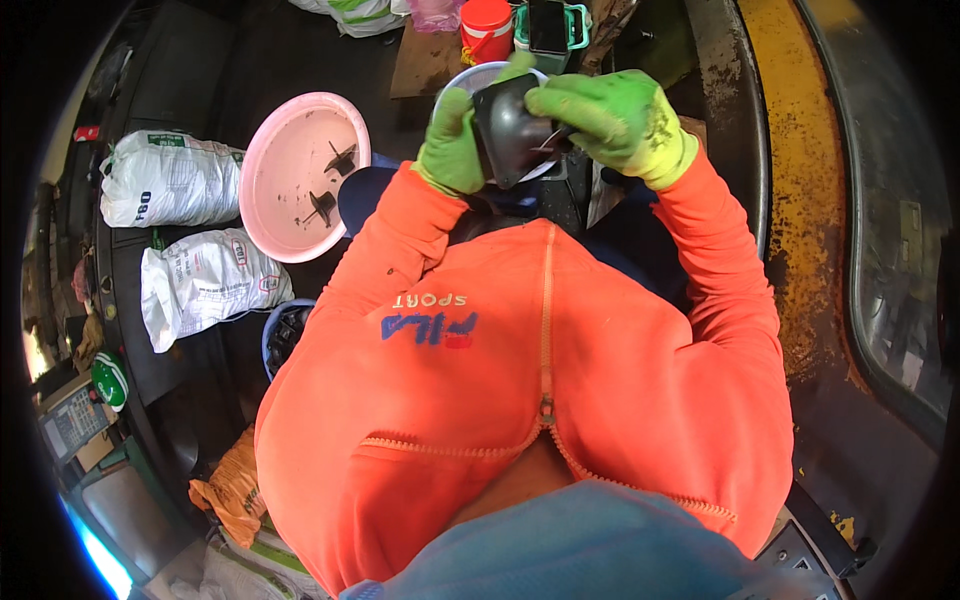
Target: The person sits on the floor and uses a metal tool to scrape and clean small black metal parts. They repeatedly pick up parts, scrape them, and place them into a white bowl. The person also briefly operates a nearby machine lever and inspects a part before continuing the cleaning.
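Both my hands wear green-yellow gloves and are raised in front of my chest. My left hand (451, 145) is closed around the edge of a shiny black moulded plastic part (516, 128), hollow-looking with a flat rim. My right hand (612, 118) has its fingers curled over the part's right side. A thin, dark, narrow thing shows under those fingers against the plastic; its kind is too small to tell. Behind the part stands a pale bowl or basin (478, 74), mostly hidden by my hands.
To the left is a pink basin (262, 170) with a few dark pieces inside. White sacks (172, 180) lie beyond it, and a blue-rimmed container (272, 335) of black pieces sits by my side. A red jug (487, 22) is ahead. A yellow metal frame (790, 130) stands at the right.
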Available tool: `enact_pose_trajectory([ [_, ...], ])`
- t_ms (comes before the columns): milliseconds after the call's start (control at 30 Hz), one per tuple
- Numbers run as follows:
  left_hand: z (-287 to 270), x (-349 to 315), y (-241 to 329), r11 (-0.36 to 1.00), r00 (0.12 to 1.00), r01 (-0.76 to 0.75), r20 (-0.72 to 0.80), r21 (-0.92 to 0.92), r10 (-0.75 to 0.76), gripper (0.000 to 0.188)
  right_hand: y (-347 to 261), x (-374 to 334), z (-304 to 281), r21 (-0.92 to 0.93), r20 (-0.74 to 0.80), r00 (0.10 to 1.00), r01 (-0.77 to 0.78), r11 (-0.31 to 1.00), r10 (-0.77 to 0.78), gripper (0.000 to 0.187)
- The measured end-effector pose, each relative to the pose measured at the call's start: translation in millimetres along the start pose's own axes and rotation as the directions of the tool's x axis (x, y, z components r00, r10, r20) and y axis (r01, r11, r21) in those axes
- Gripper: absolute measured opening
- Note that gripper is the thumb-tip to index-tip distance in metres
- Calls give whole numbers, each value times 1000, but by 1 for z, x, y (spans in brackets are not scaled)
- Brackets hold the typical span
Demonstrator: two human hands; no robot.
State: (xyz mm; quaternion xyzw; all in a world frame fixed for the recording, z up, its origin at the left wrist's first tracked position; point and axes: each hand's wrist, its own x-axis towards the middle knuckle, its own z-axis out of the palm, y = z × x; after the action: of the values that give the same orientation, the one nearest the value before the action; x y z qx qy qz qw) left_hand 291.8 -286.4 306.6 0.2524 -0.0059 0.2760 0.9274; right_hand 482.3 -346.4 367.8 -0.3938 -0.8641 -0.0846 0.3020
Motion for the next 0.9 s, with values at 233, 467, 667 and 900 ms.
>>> enact_pose_trajectory([
  [233, 4, 3, 9, 999, 982, -47, -182, 0, 47, 60, -10, -2, -4, 684, 235, 692, -617, 389, 683, 22],
  [467, 12, 1, 15, 998, 980, -18, -198, 56, 29, 62, -10, -20, 7, 125, 36, 937, -350, 928, 348, 27],
  [667, 17, -4, 18, 988, 976, -34, -206, 153, 65, 71, -20, -18, 9, 185, -31, 941, -327, 927, 338, 25],
  [900, -15, -7, 12, 857, 918, -165, -241, 489, 314, 76, -33, -28, 22, 332, -32, 876, -445, 832, 481, 25],
])
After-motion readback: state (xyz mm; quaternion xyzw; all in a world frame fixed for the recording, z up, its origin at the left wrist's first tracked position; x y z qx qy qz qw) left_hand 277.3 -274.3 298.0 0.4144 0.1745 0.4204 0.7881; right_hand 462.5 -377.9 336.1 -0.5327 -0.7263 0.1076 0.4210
